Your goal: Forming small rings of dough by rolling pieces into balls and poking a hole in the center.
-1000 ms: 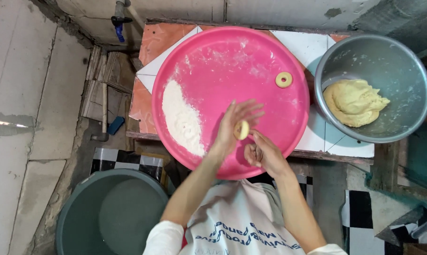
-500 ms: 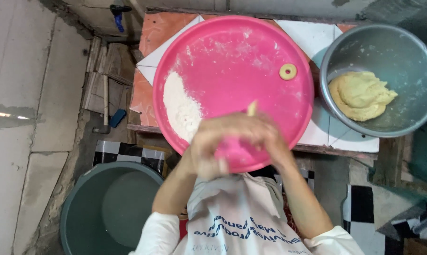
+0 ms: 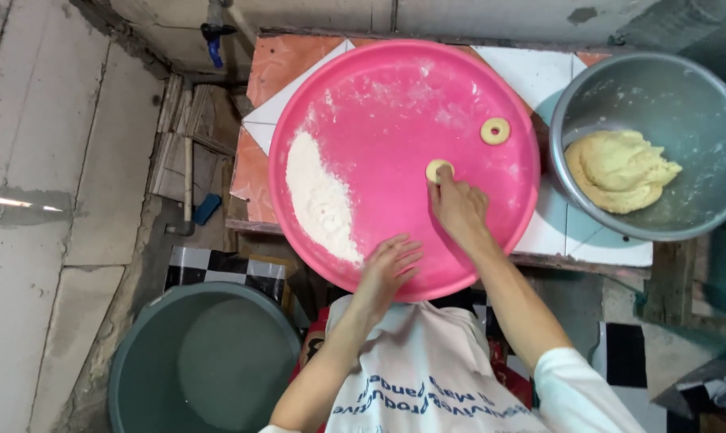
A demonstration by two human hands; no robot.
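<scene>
Two hands over the pink tray (image 3: 379, 104), which sits on the tiled surface (image 3: 539, 72). Nearest: left hand (image 3: 387, 269) at the tray's near edge, fingers spread wide, holding nothing, just beside the near end of the flour heap (image 3: 319, 196). Further in: right hand (image 3: 458, 207), fingers narrowed onto a small dough ring (image 3: 438, 169) near the tray's centre, touching it. Beyond, toward the far right edge: second dough ring (image 3: 495, 131), well apart. Metal bowl (image 3: 700, 216) with the dough lump (image 3: 620, 170) at the surface's right edge. Risk, as judged: pressing too hard would flatten or close the ring's hole; bare tray there, dough may stick. The left hand could drag flour off the edge.
</scene>
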